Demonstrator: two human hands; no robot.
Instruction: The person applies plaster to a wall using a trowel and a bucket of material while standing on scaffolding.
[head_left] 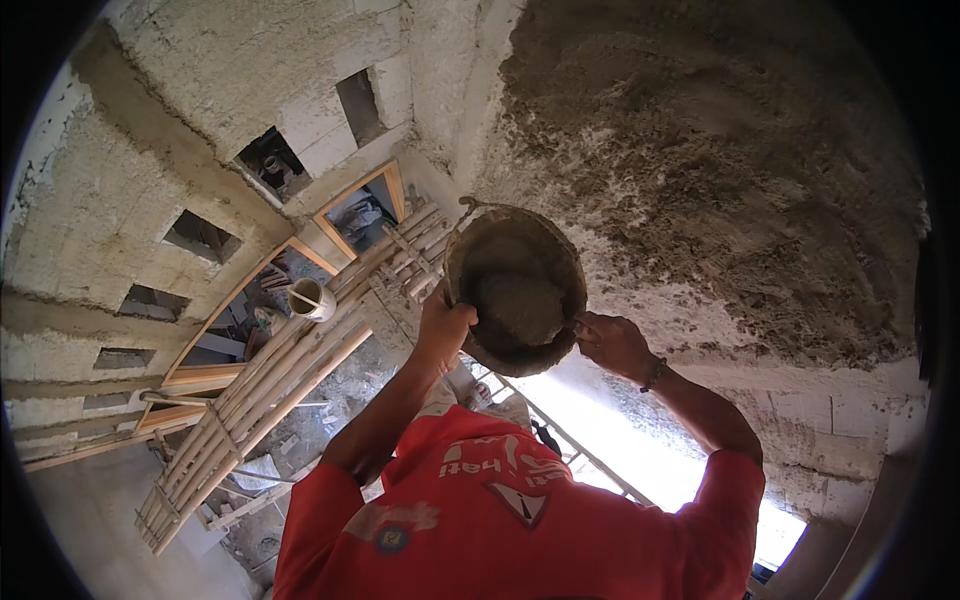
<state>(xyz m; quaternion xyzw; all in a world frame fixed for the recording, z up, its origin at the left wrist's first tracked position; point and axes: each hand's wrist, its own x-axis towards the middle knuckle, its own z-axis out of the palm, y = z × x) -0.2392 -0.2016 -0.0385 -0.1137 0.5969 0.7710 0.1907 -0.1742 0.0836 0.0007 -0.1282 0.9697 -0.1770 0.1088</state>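
I hold a dark, mortar-crusted round bucket point(465, 250) up in front of me at the centre, with a lump of wet grey mortar point(520, 300) inside. My left hand point(440, 330) is closed on the bucket's left side, thumb at the rim. My right hand point(610, 345) has its fingers closed on the right rim, a dark band round its wrist. Behind and right of the bucket is a wall point(710, 180) with rough, dark, patchy fresh mortar.
Bamboo scaffold poles point(260, 400) run diagonally at the left, with a white pail point(312, 300) on them. Beyond stand a pale wall point(130, 140) with small square openings and wooden-framed openings point(360, 210). Bright light and a pole frame point(560, 420) show below the bucket.
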